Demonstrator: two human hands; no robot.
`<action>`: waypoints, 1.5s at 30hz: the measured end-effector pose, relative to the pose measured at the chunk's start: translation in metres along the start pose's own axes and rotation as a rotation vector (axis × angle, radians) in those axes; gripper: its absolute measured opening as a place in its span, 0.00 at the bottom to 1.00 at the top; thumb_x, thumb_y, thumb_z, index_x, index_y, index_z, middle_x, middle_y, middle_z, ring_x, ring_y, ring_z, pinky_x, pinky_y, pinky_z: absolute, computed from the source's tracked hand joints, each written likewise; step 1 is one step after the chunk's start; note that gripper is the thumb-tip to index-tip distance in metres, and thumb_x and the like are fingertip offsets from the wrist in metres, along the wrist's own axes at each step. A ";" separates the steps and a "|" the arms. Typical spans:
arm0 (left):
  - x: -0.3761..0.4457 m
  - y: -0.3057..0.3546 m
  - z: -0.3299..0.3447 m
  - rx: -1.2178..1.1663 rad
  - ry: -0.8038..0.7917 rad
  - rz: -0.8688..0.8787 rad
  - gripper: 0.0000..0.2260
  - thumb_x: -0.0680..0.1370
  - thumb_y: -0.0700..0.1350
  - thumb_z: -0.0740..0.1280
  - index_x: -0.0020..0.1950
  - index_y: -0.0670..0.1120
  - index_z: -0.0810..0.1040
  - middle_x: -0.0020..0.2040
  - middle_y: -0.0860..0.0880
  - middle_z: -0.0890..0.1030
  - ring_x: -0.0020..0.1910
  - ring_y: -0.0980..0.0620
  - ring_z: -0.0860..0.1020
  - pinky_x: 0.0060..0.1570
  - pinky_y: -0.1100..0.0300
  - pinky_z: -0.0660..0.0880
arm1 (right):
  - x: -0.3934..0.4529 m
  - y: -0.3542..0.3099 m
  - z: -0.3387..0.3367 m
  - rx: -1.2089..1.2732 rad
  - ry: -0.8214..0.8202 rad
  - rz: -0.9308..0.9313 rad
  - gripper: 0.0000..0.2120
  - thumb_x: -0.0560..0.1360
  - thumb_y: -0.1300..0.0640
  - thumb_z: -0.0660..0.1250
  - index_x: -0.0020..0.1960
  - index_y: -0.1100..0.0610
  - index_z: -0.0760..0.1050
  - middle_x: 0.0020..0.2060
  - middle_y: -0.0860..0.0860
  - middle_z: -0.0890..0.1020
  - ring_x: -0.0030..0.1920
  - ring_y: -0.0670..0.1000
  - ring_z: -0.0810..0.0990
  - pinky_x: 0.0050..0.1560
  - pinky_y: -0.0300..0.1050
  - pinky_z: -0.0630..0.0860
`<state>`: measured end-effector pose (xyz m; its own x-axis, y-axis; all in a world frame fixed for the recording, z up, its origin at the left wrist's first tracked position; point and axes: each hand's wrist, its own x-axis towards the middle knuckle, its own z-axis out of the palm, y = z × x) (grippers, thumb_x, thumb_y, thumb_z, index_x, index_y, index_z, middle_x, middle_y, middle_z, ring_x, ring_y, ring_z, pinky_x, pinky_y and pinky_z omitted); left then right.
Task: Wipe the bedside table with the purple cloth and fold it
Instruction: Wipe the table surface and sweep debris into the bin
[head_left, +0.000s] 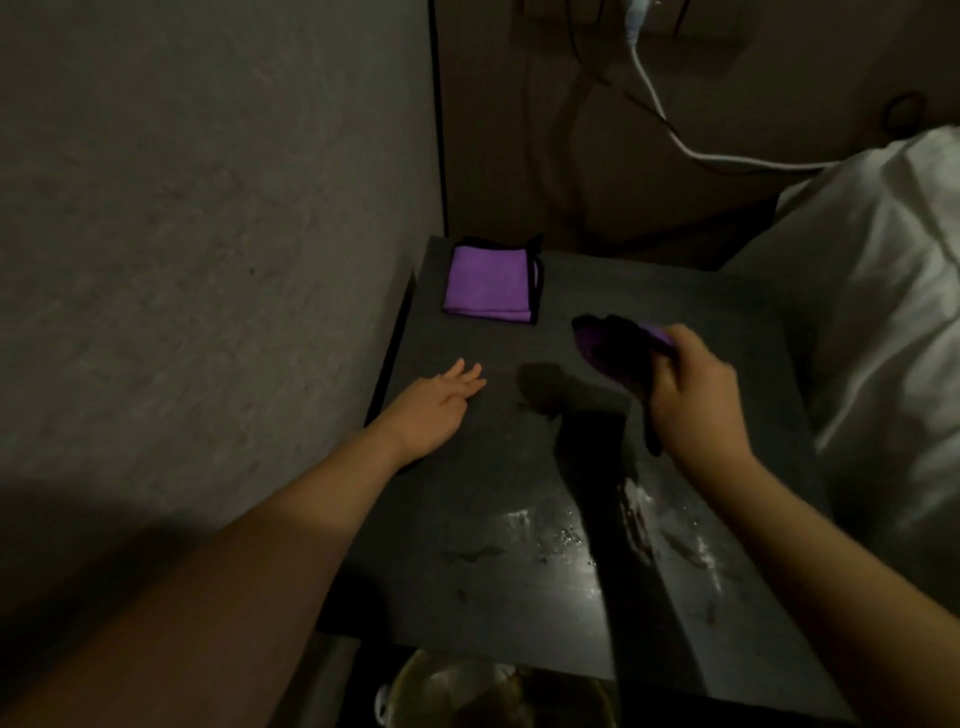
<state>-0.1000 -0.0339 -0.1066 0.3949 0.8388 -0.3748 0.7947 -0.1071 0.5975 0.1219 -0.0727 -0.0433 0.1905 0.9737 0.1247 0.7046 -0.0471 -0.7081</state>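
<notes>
The dark bedside table (519, 519) fills the middle of the view, with wet streaks and white smears near its front right. My right hand (696, 395) grips a crumpled purple cloth (608, 348) with a dark edge, held just above the table's right middle part. A second purple cloth (491, 283), folded into a neat square with black trim, lies flat at the table's back left corner. My left hand (441, 400) rests on the table's left side with fingers straight, holding nothing.
A grey wall runs along the table's left edge. A bed with white linen (883, 312) stands against the right side. A white cable (675, 130) hangs behind the table. A round bin (467, 696) sits below the front edge.
</notes>
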 end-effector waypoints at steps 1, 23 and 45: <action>0.000 0.001 0.000 0.003 0.002 0.001 0.22 0.78 0.32 0.49 0.72 0.42 0.60 0.76 0.46 0.55 0.76 0.53 0.50 0.72 0.63 0.45 | 0.010 0.004 -0.001 -0.012 -0.013 0.000 0.08 0.77 0.64 0.57 0.54 0.59 0.73 0.39 0.58 0.79 0.36 0.56 0.78 0.37 0.52 0.76; 0.003 -0.003 0.003 -0.056 0.025 0.010 0.22 0.78 0.31 0.49 0.72 0.41 0.61 0.76 0.46 0.56 0.76 0.52 0.51 0.65 0.73 0.43 | -0.102 0.059 0.025 -0.106 -0.276 0.019 0.17 0.74 0.62 0.58 0.62 0.55 0.73 0.55 0.56 0.81 0.50 0.58 0.80 0.44 0.36 0.68; 0.005 -0.007 0.009 -0.053 0.064 0.045 0.23 0.77 0.30 0.50 0.71 0.41 0.62 0.76 0.46 0.57 0.76 0.52 0.51 0.73 0.62 0.43 | -0.008 0.089 0.002 0.185 0.010 0.241 0.09 0.78 0.64 0.56 0.52 0.62 0.74 0.43 0.55 0.77 0.44 0.49 0.74 0.34 0.28 0.67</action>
<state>-0.1000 -0.0339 -0.1188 0.3984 0.8662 -0.3016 0.7507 -0.1190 0.6498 0.1813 -0.0839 -0.1086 0.3448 0.9370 -0.0564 0.5021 -0.2348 -0.8323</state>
